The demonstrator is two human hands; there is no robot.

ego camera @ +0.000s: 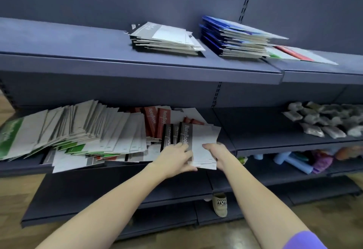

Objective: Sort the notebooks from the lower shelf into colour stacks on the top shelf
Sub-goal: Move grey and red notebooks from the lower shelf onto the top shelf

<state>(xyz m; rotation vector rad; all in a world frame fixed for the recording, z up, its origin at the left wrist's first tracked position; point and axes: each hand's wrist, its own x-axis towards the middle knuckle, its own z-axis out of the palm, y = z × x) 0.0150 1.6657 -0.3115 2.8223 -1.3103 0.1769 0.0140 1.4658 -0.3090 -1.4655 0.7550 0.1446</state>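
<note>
You hold a small bunch of grey-spined notebooks (196,142) at the front edge of the lower shelf (275,130), just right of the loose heap of notebooks (82,130) with green, red and grey spines that fills its left part. Your left hand (174,157) grips the bunch from the left, fingers curled over the spines and thumb beneath. Your right hand (215,154) grips its right edge, thumb on the white cover and fingers hidden underneath. On the top shelf (78,44) sit a grey stack (167,38), a blue stack (235,36) and, beside it, a thin red-and-green pile (298,55). Clear packets (324,121) lie at the lower shelf's right end. The shelving is dark blue; the floor (11,199) is wooden.
</note>
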